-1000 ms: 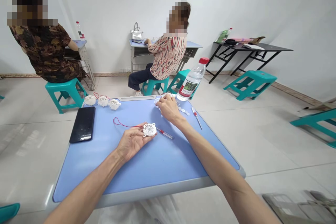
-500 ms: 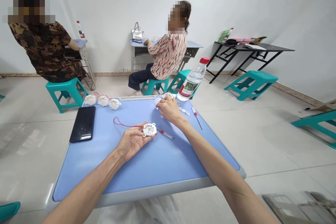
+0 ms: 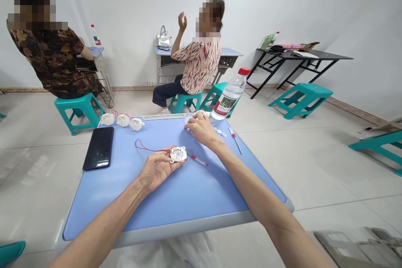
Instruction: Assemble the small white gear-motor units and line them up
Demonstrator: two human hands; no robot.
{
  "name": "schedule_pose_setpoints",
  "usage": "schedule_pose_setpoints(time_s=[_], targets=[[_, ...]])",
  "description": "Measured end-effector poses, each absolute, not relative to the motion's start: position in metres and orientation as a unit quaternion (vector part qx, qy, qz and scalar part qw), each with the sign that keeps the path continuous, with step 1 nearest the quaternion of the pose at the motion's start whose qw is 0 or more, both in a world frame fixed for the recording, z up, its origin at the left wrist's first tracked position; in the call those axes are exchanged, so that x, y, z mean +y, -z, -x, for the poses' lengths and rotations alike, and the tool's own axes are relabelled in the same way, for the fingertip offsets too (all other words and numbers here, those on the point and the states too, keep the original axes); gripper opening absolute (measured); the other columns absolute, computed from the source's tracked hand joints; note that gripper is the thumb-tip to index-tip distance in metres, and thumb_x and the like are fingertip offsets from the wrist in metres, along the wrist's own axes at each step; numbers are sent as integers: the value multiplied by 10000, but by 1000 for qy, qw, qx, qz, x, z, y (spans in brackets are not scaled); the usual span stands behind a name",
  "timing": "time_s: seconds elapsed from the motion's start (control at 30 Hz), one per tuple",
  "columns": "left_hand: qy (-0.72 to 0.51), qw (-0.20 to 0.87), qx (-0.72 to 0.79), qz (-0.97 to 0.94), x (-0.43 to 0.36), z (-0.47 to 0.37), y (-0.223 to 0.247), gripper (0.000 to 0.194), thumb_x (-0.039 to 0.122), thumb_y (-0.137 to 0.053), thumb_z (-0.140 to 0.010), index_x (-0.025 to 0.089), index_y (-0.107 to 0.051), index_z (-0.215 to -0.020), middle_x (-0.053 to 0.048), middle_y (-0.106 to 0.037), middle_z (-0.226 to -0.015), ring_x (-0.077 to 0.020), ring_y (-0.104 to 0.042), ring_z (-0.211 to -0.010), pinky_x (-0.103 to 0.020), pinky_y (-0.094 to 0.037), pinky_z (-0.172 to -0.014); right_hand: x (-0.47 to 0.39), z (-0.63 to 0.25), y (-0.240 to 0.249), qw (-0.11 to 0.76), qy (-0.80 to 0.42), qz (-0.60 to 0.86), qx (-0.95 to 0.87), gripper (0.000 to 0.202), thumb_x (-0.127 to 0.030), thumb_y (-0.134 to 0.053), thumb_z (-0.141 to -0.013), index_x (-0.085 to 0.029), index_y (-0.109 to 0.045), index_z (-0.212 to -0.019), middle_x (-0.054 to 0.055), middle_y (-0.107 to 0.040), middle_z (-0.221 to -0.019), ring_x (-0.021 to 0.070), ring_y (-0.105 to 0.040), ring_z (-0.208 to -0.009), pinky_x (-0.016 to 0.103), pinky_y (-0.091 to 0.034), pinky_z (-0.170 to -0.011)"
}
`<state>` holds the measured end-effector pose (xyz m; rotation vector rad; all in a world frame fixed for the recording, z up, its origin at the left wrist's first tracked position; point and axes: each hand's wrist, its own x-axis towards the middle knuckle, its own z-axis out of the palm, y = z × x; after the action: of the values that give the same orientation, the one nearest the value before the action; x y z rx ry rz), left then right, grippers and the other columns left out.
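Note:
My left hand (image 3: 158,169) is closed on a round white plastic casing (image 3: 178,154), with small lugs at its rim and rings inside its open face. A looped red cord (image 3: 149,148) trails from the casing to the left. Near the table's far edge, my right hand (image 3: 201,129) reaches down with bent fingers at a round, clear-white part (image 3: 187,121). Its fingertips are partly hidden, so whether they grip that part is unclear. Small white discs (image 3: 219,131) lie just right of this hand. A red-and-clear screwdriver (image 3: 198,159) rests beside the held casing.
Similar white casings (image 3: 122,120) line the far left edge above a black phone (image 3: 98,148). A water bottle (image 3: 230,94) stands at the far right corner, near a second screwdriver (image 3: 235,140). Beyond the blue table (image 3: 157,209), two people sit on green stools.
The person in the patterned shirt has raised a hand from their desk. My right hand has barely shifted over the parts; my left hand still holds the casing.

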<state>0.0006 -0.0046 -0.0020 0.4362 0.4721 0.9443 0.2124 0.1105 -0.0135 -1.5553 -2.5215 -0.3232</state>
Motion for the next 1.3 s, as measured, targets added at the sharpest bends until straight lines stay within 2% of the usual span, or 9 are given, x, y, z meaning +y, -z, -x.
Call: schedule_pose_setpoints(time_s=[0.23, 0.47, 0.77, 1.07, 1.2, 1.3], targets=[[-445, 840, 222, -218, -4, 0, 2, 354, 4, -537, -627, 50, -668, -953, -173, -682, -1079, -320, -603, -1099, -483, -359, -1066, 112, -212, 13, 75, 100, 517, -847, 229, -130, -534, -859, -225, -738, -905, 63, -697, -976, 261, -396, -1027, 387, -246, -817], [-443, 842, 218, -217, -4, 0, 3, 360, 5, -542, -623, 42, -664, -960, -179, -678, -1078, -325, -603, -1096, -484, -349, -1071, 111, -210, 13, 75, 91, 512, -851, 228, -136, -517, -871, -192, -737, -885, 100, -695, -927, 276, -415, -1025, 389, -258, -796], [-445, 842, 226, -207, -5, -1, 0, 353, 2, -533, -622, 46, -668, -946, -180, -681, -1071, -311, -617, -1073, -477, -354, -1066, 107, -209, 10, 144, 42, 511, -847, 263, -148, -488, -894, -159, -697, -1054, 121, -677, -1007, 282, -427, -1034, 393, -302, -862], [-447, 840, 218, -216, -5, -1, 2, 345, 6, -539, -623, 52, -676, -936, -170, -684, -1068, -321, -591, -1116, -484, -353, -1070, 97, -209, 11, 286, -138, 524, -791, 201, -190, -527, -865, -170, -713, -938, 70, -710, -955, 218, -556, -948, 350, -411, -871], [-446, 842, 216, -213, -4, -1, 1, 365, -4, -534, -615, 33, -671, -952, -173, -683, -1062, -322, -598, -1099, -486, -349, -1077, 88, -209, 6, 316, -246, 512, -760, 249, -280, -506, -865, -154, -706, -944, 66, -721, -910, 175, -635, -835, 301, -478, -760], [-446, 841, 219, -213, -5, -1, 0, 370, -4, -530, -620, 27, -667, -962, -179, -682, -1065, -317, -600, -1097, -483, -349, -1078, 78, -208, 3, 352, -387, 493, -695, 297, -377, -556, -828, -154, -707, -952, 62, -714, -857, 171, -635, -831, 308, -481, -760]])
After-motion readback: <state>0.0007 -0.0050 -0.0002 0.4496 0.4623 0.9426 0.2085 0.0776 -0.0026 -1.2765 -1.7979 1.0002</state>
